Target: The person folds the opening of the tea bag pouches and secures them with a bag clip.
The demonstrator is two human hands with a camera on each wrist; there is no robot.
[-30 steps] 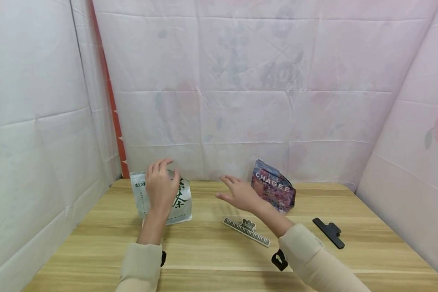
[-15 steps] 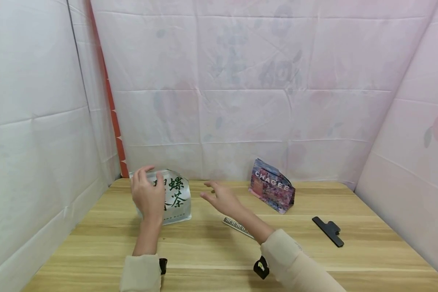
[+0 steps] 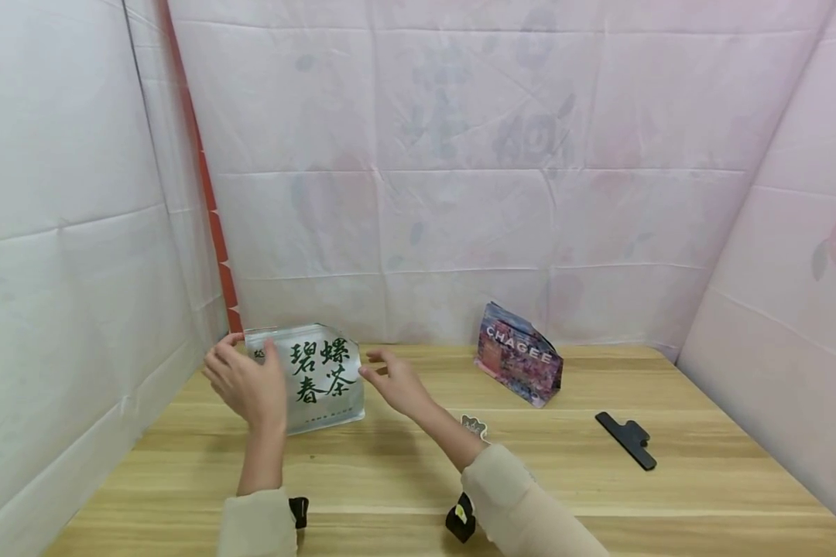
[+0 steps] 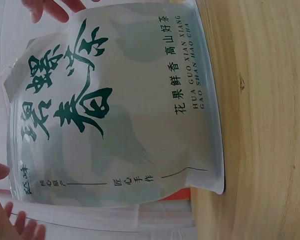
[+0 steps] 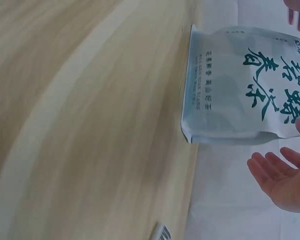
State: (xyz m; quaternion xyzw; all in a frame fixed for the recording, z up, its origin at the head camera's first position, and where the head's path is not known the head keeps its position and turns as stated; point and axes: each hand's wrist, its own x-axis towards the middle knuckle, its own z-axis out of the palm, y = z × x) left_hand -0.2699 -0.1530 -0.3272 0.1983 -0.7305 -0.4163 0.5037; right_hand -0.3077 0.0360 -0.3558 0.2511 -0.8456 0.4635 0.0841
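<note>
A pale tea bag (image 3: 323, 387) with large green characters stands upright on the wooden table. My left hand (image 3: 246, 383) is at its left side, thumb before the front and fingers beyond the edge. In the left wrist view the left hand's spread fingers (image 4: 27, 226) show past the bag's edge; whether the thumb touches it I cannot tell. At the bag's right edge is my right hand (image 3: 399, 384), its fingers extended. The right wrist view has that right hand (image 5: 284, 180) with its palm turned up beside the bag (image 5: 229, 85), fingers not curled round it.
A purple-blue CHAGEE bag (image 3: 519, 356) stands at the back right. A black clip (image 3: 627, 441) lies right of it, nearer the front. My right forearm mostly hides a piano-patterned clip (image 3: 474, 425). White curtains (image 3: 460, 193) enclose the table (image 3: 390, 495) at the back and sides.
My left hand has moved left from in front of the tea bag to its left side. My right hand has moved left to the bag's right edge. The bag has stayed in place.
</note>
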